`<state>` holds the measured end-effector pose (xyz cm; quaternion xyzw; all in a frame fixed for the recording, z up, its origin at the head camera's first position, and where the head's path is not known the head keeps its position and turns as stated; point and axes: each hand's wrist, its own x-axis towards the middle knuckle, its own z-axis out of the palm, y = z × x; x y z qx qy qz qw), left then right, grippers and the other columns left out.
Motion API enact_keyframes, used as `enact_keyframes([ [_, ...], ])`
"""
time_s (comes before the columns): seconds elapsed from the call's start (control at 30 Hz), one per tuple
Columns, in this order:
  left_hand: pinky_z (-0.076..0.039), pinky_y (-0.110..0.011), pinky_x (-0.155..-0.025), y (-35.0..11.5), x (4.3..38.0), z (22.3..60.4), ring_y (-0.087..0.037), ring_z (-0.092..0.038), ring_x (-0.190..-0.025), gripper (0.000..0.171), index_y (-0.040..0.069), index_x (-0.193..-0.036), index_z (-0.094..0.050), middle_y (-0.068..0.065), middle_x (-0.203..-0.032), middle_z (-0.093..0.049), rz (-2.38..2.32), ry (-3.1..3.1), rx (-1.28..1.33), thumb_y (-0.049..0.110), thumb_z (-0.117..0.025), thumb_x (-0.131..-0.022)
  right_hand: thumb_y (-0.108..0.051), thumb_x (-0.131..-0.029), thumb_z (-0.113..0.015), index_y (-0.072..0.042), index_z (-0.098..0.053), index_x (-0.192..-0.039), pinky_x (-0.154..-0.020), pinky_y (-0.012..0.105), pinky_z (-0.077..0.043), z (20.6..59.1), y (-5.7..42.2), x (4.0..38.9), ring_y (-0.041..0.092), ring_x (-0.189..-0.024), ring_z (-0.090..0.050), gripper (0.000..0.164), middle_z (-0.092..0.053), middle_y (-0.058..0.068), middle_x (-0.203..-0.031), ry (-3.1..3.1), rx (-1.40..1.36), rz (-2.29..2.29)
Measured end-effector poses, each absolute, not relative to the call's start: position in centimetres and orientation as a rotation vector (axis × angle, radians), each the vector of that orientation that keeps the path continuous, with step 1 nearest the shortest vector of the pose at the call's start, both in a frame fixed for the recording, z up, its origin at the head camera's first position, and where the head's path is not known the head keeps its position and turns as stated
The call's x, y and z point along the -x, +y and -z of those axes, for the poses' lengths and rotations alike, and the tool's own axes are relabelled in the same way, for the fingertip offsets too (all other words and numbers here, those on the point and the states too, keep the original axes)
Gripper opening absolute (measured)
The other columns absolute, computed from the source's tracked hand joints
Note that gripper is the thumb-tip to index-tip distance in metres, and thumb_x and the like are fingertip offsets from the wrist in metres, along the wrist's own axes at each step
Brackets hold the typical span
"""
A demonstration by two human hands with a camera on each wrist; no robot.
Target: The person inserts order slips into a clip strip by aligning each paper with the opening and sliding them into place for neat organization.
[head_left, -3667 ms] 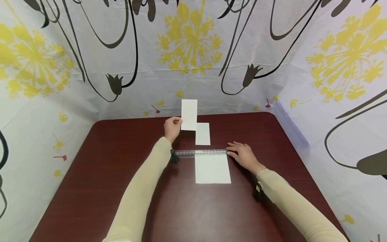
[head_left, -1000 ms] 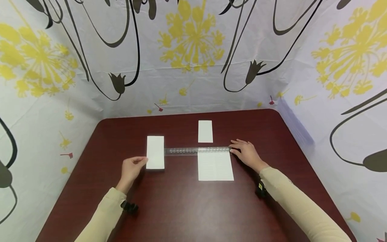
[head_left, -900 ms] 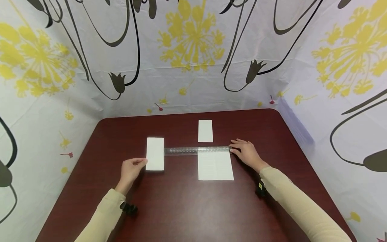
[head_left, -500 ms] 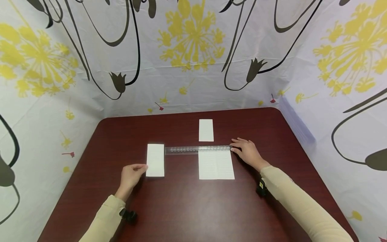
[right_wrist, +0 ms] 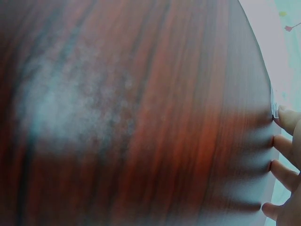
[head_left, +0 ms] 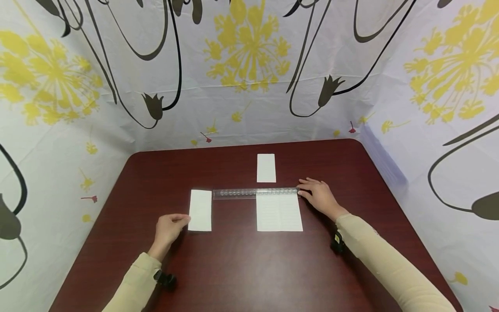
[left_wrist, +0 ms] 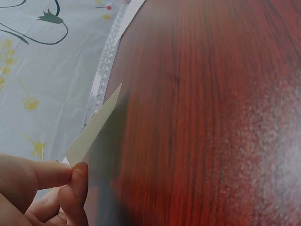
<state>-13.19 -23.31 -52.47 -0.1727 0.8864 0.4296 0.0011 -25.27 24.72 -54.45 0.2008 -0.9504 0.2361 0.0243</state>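
My left hand (head_left: 168,232) pinches the left edge of a white paper piece (head_left: 200,211) between thumb and fingers. The left wrist view shows that paper piece (left_wrist: 95,128) tilted, with a dark shadow on the table beside it. A clear plastic ruler (head_left: 234,194) lies across the top edge of a larger white paper sheet (head_left: 279,213). At the ruler's right end, my right hand (head_left: 320,199) presses with its fingers spread and thumb at the ruler. In the right wrist view the fingertips (right_wrist: 281,141) are set apart on the surface.
A smaller white paper piece (head_left: 266,168) lies behind the ruler. Everything is on a dark red wooden table (head_left: 234,277) with rounded back corners. A patterned cloth (head_left: 249,117) hangs around the back and sides.
My left hand has carried the paper piece from behind the ruler to the left of it, then brought it nearer to me and lower. The right hand and ruler look unmoved.
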Motion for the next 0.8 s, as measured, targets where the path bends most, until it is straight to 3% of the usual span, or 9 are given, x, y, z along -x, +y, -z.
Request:
enact_keyframes([
  [0.17, -0.049, -0.023, -0.065, -23.2, 13.2, 52.6, -0.009, -0.063, -0.075, 0.028, 0.001, -0.105, -0.076, -0.019, -0.105, -0.075, -1.356, 2.759, 0.544, 0.024, -0.072, -0.090, -0.028, -0.098, -0.061, -0.007, -0.065, -0.131, -0.115, 0.068, -0.024, 54.5, 24.7, 25.3, 0.038, -0.143, -0.042, 0.039, -0.056, 0.012, -0.146, -2.946, -0.610, -0.735],
  [0.33, -0.049, -0.023, -0.065, -22.9, 13.3, 52.6, -0.009, -0.062, -0.074, 0.027, 0.000, -0.105, -0.076, -0.020, -0.105, -0.075, -1.362, 2.750, 0.529, 0.023, -0.072, -0.090, -0.027, -0.098, -0.062, -0.007, -0.065, -0.131, -0.115, 0.068, -0.024, 54.6, 24.8, 25.3, 0.037, -0.143, -0.042, 0.039, -0.056, 0.012, -0.146, -2.944, -0.605, -0.734],
  [0.67, -0.053, -0.028, -0.070, -22.4, 13.4, 52.4, -0.029, -0.070, -0.094, 0.027, 0.001, -0.103, -0.077, -0.019, -0.104, -0.076, -1.301, 2.822, 0.473, 0.023, -0.071, -0.090, -0.028, -0.098, -0.061, -0.007, -0.065, -0.131, -0.115, 0.068, -0.024, 54.6, 24.7, 25.3, 0.037, -0.143, -0.041, 0.039, -0.056, 0.012, -0.146, -2.942, -0.609, -0.738],
  [0.8, -0.055, -0.032, -0.072, -22.2, 13.4, 52.5, -0.031, -0.070, -0.095, 0.027, 0.001, -0.103, -0.077, -0.018, -0.103, -0.076, -1.265, 2.851, 0.450, 0.024, -0.071, -0.090, -0.027, -0.098, -0.062, -0.007, -0.064, -0.131, -0.115, 0.068, -0.024, 54.5, 24.7, 25.2, 0.038, -0.143, -0.041, 0.039, -0.055, 0.013, -0.146, -2.945, -0.608, -0.742],
])
